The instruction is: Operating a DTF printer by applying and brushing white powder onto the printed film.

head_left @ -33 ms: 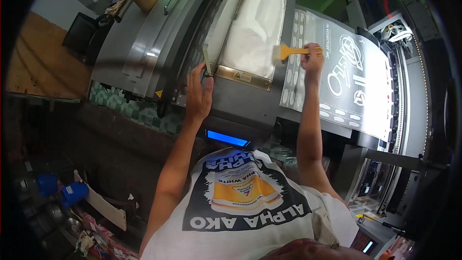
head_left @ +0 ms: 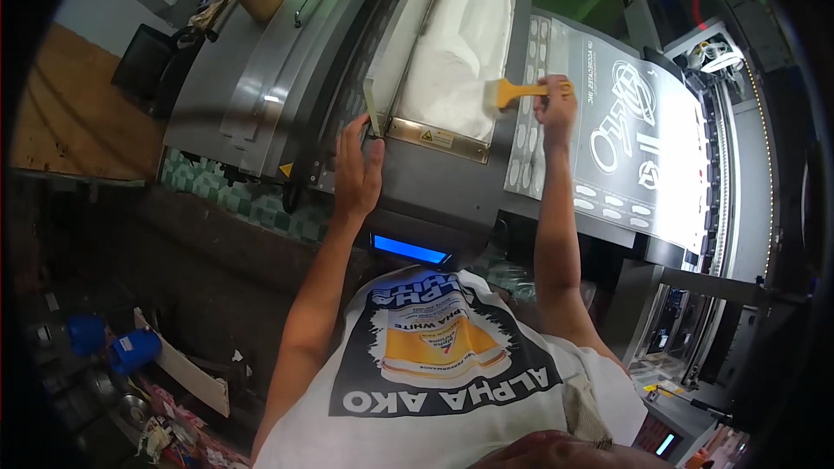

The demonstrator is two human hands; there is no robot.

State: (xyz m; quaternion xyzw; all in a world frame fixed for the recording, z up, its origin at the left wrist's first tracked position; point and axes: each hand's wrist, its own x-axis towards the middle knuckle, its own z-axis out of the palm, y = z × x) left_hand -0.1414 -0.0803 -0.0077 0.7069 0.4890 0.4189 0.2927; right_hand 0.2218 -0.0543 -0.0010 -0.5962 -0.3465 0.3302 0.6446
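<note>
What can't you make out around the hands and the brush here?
In the head view:
Yellow brush: bristle tips blurred, pale against the white powder; contact unclear.
Tray: floor covered by the powder.
Left hand: palm hidden behind its own back.
Printed film: right part washed out by glare.

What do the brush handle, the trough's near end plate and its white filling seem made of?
Brush handle: probably plastic, smooth and evenly yellow-orange.
End plate: apparently metal, given glossy reflections.
White filling: likely fine powder, matte, in soft mounds.
</note>
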